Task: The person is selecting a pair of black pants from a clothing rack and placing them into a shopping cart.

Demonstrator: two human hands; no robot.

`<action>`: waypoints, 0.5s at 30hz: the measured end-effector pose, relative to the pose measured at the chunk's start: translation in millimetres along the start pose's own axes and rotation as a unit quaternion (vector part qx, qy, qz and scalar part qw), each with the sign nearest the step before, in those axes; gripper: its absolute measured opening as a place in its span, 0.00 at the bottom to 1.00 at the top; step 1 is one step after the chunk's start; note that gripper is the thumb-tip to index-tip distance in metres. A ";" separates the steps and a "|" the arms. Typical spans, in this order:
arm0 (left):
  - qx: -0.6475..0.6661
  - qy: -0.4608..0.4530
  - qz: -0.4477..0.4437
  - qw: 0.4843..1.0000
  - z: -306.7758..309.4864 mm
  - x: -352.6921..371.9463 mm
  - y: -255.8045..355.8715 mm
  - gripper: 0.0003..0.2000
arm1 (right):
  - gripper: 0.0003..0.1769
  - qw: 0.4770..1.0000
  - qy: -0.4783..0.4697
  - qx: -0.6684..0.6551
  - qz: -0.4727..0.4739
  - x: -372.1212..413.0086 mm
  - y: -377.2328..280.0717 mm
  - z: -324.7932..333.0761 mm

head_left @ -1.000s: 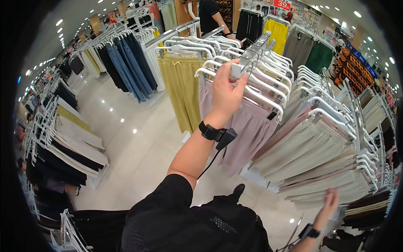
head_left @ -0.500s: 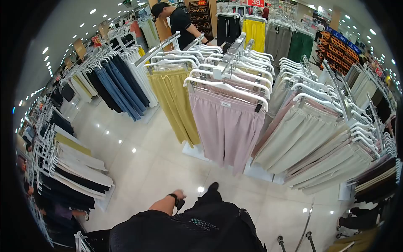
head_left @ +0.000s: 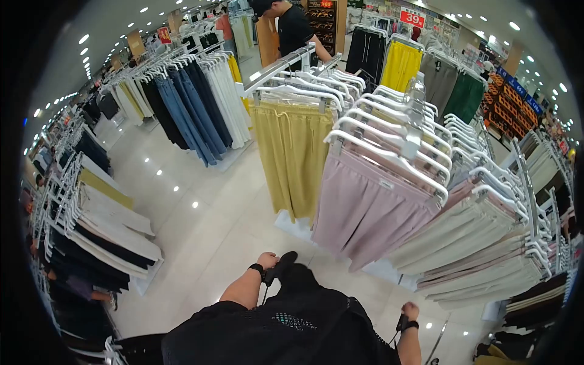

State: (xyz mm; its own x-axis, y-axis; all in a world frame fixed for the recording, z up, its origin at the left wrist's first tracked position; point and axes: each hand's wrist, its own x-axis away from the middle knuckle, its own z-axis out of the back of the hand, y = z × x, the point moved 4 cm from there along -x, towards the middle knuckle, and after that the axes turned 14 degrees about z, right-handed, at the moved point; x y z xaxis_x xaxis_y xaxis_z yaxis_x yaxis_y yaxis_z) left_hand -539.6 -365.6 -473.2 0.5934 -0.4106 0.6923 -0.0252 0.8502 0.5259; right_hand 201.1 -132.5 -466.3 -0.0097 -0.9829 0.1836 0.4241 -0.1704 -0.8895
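Observation:
My left hand hangs low in front of me beside my dark shoe, fingers loosely curled, with nothing visible in it. A black band with a small device and cord is on that wrist. My right hand is down at my right side, curled closed, with a similar band and black device at the wrist. Neither hand touches the clothes. Nearest ahead hang pink trousers and mustard trousers on white hangers, their lower legs above a white rack base.
Cream trousers fill the rack to the right. Blue and dark trousers hang at the back left, more racks at near left. A person in black stands behind the middle rack. Tiled floor runs between racks.
My view has turned left and moved closer to the rack; the pink and mustard trousers sit further right. My right hand has come into view. My left hand has swung forward beside the shoe.

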 end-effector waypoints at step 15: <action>-0.315 0.004 -0.066 0.947 176.4 -282.3 45.2 0.22 | 0.25 0.917 -0.332 0.111 0.193 20.0 -488.8 -360.9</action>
State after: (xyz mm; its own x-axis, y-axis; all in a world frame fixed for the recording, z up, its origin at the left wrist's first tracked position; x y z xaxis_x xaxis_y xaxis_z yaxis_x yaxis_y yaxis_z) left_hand -850.2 -269.4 -557.7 0.5646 -0.5261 0.6360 0.5331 0.8207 0.2055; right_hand -333.2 -93.8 -178.9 0.7013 -0.6964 0.1527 0.4547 0.2719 -0.8482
